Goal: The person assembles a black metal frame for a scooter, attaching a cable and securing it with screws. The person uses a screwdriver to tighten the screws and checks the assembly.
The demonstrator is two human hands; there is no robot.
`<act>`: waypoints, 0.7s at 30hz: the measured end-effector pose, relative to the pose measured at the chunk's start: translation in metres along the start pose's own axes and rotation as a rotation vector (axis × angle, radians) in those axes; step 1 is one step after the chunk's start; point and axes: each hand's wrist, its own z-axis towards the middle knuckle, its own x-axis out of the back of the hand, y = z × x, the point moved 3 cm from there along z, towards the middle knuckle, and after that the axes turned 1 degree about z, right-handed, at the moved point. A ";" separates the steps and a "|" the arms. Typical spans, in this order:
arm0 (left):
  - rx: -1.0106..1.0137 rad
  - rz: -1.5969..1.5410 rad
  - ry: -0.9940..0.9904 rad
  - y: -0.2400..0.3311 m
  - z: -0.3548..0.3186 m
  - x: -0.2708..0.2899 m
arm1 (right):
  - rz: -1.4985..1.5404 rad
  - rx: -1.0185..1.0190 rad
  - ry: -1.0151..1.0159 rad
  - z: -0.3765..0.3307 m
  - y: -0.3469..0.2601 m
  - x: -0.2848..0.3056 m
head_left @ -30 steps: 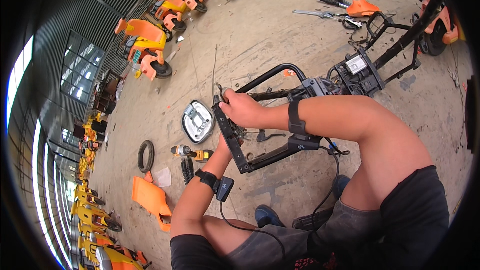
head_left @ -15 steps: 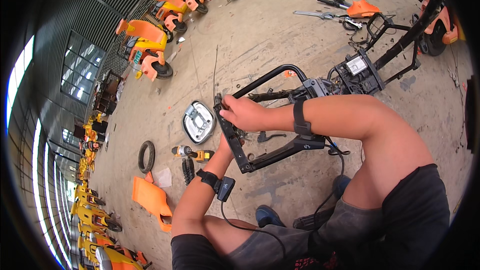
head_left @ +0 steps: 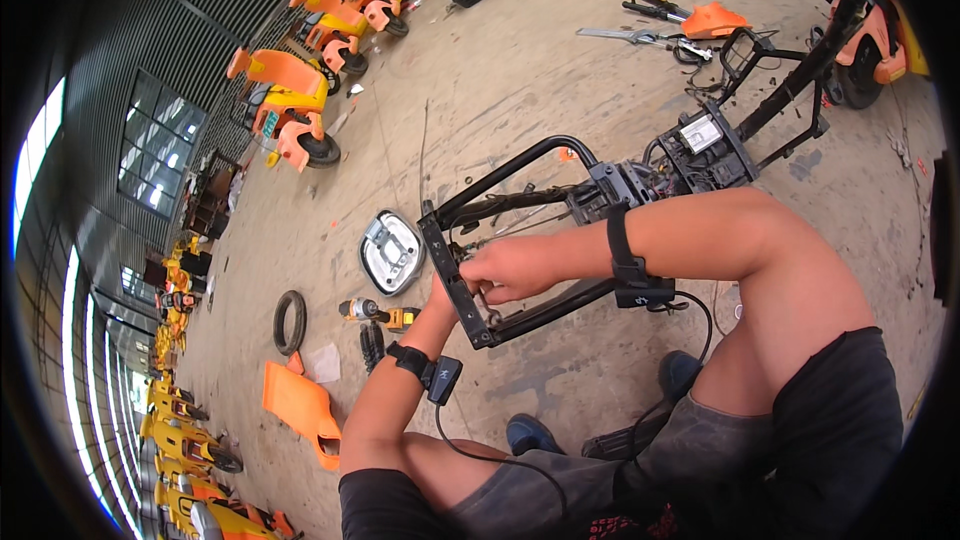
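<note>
A black metal scooter frame (head_left: 512, 166) extends from in front of me toward the upper right, with a flat cross bar (head_left: 452, 275) at its near left end. My right hand (head_left: 512, 268) reaches inside the frame just right of this bar, its fingers curled closed; whatever they pinch is too small or covered. My left hand (head_left: 441, 294) comes up from below against the bar's outer side. Its fingers are hidden behind the bar. Thin cables or rods run inside the frame near my right hand.
Left of the frame lie a silver-and-black oval cover (head_left: 391, 252), a yellow cordless drill (head_left: 395, 317), a black shock absorber (head_left: 371, 342), a tire (head_left: 290, 322) and an orange panel (head_left: 298, 405). Cutters (head_left: 660, 9) lie farther off. Orange-yellow scooters (head_left: 290, 100) stand along the left.
My right hand has left the cross bar's far corner and moved nearer to me, into the space inside the frame. My left hand stays by the bar.
</note>
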 end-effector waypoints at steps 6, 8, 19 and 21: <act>0.005 0.064 -0.074 -0.003 0.002 0.005 | -0.111 0.056 -0.028 -0.013 0.011 -0.009; 0.008 0.075 -0.079 -0.006 0.003 0.010 | -0.131 0.039 -0.037 -0.013 0.012 -0.010; -0.086 0.058 0.077 0.012 -0.010 -0.008 | 0.150 -0.296 0.357 0.007 0.003 0.022; -0.089 0.015 0.036 0.010 -0.006 -0.005 | 0.268 -0.317 0.441 0.017 0.007 0.026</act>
